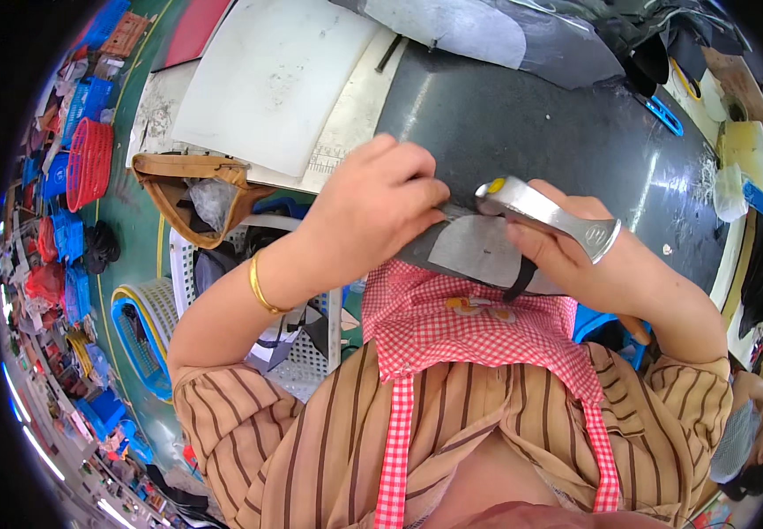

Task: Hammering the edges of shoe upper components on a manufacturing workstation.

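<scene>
At the counter's (540, 123) near edge, the layered grey piece (478, 247) is lying between both hands. Left hand (379, 207) is curling its fingers by the left end — can't tell whether they're gripping it. Right hand (580, 264) is gripping a metal tool (553, 214), hammer-like, thumb wrapping it. Piece is probably staying light and bendy — best held by its edges; tool is likely weighing heavy, rigid, smooth, suiting a mid-body hold. Piece is showing a matte, half-round face; black strip (519, 279) is crossing it.
</scene>
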Motion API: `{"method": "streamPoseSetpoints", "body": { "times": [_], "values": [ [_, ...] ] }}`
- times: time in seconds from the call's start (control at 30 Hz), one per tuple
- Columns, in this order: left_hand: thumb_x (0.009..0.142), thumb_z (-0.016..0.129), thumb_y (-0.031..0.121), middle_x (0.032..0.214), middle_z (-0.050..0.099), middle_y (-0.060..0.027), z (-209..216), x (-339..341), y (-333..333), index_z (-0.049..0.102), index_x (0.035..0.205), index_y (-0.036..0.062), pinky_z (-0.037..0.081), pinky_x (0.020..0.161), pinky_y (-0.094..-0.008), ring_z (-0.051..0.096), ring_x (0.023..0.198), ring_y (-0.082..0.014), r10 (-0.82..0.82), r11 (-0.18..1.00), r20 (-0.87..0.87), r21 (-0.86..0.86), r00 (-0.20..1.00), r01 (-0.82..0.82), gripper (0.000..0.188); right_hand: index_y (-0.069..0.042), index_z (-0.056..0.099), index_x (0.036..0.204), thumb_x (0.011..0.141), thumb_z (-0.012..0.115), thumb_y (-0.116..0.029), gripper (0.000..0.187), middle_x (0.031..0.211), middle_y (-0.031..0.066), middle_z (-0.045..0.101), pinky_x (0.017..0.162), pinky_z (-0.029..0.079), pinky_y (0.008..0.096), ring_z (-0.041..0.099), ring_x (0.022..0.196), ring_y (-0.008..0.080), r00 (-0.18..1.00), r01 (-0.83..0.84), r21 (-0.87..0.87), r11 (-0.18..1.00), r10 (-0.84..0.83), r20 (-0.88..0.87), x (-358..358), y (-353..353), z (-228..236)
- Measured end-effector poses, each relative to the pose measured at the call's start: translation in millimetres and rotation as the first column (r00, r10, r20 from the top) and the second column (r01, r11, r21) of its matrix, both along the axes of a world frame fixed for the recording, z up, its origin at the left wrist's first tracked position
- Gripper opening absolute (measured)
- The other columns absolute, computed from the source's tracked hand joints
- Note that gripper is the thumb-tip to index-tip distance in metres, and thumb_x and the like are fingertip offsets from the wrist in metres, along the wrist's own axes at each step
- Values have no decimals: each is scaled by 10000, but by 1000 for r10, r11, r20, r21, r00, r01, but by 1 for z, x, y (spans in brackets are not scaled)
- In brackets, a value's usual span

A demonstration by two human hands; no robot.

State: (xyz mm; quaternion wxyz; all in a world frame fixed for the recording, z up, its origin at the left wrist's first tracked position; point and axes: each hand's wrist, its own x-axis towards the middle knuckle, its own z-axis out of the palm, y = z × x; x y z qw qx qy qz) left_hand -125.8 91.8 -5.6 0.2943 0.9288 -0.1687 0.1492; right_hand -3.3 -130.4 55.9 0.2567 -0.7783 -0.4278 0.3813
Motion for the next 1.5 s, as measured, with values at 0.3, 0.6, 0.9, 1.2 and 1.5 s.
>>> {"method": "streamPoseSetpoints", "body": {
  "times": [0.3, 0.6, 0.9, 1.2, 1.5],
  "values": [
    [672, 814, 89, 958, 601, -91, 0, -4, 20, 687, 954, 39, 506, 746, -388, 595, 874, -295, 22, 999, 9, -38, 1000, -22, 313, -4, 473, 1048, 914, 650, -180, 283, 813, 254, 649, 636, 506, 482, 649, 774, 469, 993, -114, 76, 991, 115, -6, -4, 14, -4],
    [668, 824, 130, 947, 604, -88, -11, -14, 21, 690, 944, 31, 527, 722, -366, 611, 843, -276, 17, 998, 125, 54, 992, -24, 323, 6, 507, 1007, 952, 622, -203, 244, 755, 237, 622, 623, 488, 464, 617, 717, 464, 985, 23, 51, 998, -14, -172, -3, 35, 0],
    [681, 825, 120, 978, 630, -88, -11, -12, 34, 695, 958, 31, 528, 740, -371, 616, 858, -275, 71, 996, 95, -53, 993, -66, 319, -18, 533, 1147, 966, 591, -165, 240, 794, 204, 612, 659, 490, 412, 605, 699, 350, 995, -78, 17, 997, 78, -55, -7, 42, -1],
    [667, 838, 127, 954, 627, -75, -13, -17, 32, 699, 929, 38, 509, 752, -367, 602, 871, -278, 172, 981, 84, -99, 981, -164, 310, 4, 465, 970, 955, 605, -207, 254, 737, 280, 613, 637, 478, 517, 608, 733, 494, 994, -44, 40, 998, 48, -98, -6, 55, -1],
    [645, 842, 120, 935, 620, -81, -14, -24, 26, 694, 925, 37, 496, 743, -371, 594, 848, -274, 276, 961, 135, -70, 952, -269, 327, 11, 488, 979, 983, 575, -254, 279, 739, 272, 618, 633, 487, 505, 615, 741, 489, 994, -78, 118, 990, 87, -72, -8, 62, -4]
  ]
}}
